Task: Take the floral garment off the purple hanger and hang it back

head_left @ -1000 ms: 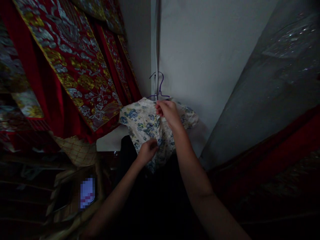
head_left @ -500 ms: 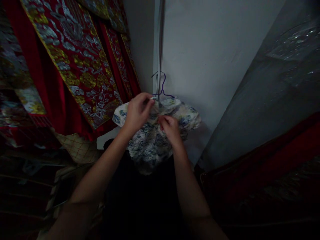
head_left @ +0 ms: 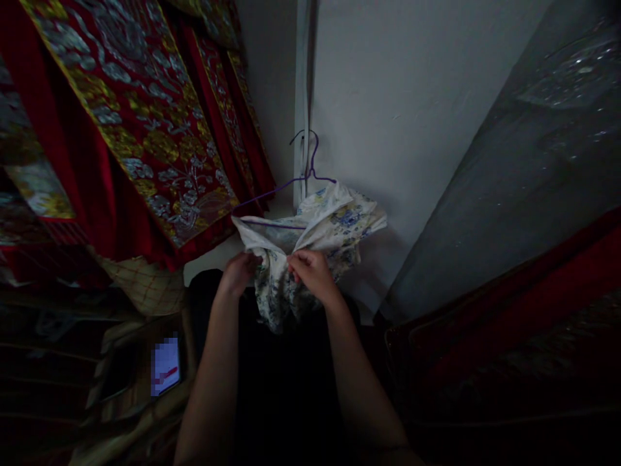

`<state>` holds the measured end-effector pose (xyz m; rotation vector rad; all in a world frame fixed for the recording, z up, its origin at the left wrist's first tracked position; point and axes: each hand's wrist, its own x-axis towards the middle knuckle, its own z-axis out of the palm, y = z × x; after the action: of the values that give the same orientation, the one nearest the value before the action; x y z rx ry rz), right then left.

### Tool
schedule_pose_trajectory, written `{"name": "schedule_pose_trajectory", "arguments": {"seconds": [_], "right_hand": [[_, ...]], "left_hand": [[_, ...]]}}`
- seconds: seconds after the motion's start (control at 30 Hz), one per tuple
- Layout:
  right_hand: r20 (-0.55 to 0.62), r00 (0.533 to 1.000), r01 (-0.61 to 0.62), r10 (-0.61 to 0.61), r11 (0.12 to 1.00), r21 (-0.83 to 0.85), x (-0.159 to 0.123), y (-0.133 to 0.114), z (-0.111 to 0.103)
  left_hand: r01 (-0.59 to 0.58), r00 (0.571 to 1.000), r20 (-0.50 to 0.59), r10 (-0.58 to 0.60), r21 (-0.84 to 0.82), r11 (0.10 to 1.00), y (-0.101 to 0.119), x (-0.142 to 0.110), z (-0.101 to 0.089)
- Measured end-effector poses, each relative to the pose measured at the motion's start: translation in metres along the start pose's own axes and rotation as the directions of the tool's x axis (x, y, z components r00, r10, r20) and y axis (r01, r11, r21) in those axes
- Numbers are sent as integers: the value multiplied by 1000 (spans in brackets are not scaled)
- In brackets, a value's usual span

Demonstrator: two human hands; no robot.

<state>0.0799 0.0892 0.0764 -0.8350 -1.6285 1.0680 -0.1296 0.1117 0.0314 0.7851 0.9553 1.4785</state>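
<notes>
A purple wire hanger (head_left: 269, 193) hangs by its hook on a thin strip against the wall. A white blouse with blue flowers (head_left: 344, 220) drapes from it; the right shoulder is on the hanger, while the hanger's left arm shows bare above the open neckline. My right hand (head_left: 313, 268) is closed in a pinch on the front of the neckline. At the blouse's left side my left hand (head_left: 239, 273) is closed on the fabric, its fingertips partly hidden in the dark folds.
Red embroidered cloths with gold and silver patterns (head_left: 160, 142) hang at left. A lit phone (head_left: 165, 366) lies on a wooden surface below them. A plastic-like sheet (head_left: 524, 149) and red fabric (head_left: 557, 291) are at right.
The left shoulder of the blouse has come off the hanger, baring that arm. My left hand moved down and left; my right hand moved slightly down and left. The phone screen now shows lit.
</notes>
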Motion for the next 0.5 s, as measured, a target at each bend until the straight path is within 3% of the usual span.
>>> {"name": "schedule_pose_trajectory", "arguments": {"seconds": [0.07, 0.13, 0.23, 0.27, 0.37, 0.43, 0.5], "right_hand": [[69, 996, -46, 49, 998, -37, -4, 2, -11], [223, 968, -97, 117, 990, -101, -8, 6, -26], [437, 858, -211, 271, 961, -180, -8, 13, -52], [425, 855, -243, 298, 953, -178, -7, 17, -59], [188, 945, -266, 269, 963, -43, -1, 28, -65], [109, 968, -240, 228, 965, 110, 3, 36, -56], [100, 974, -223, 205, 950, 220, 6, 40, -41]], "left_hand": [[45, 997, 54, -49, 73, 996, -21, -3, 10], [44, 994, 94, -54, 112, 993, -32, -6, 18], [-47, 994, 103, 38, 85, 995, -30, -9, 30], [-88, 992, 100, 81, 64, 994, -24, -10, 35], [-236, 958, 184, 221, 62, 970, -4, -21, 56], [-349, 895, 340, 288, 132, 928, 7, -36, 75], [-463, 798, 523, 298, 217, 859, 12, -57, 95]]}}
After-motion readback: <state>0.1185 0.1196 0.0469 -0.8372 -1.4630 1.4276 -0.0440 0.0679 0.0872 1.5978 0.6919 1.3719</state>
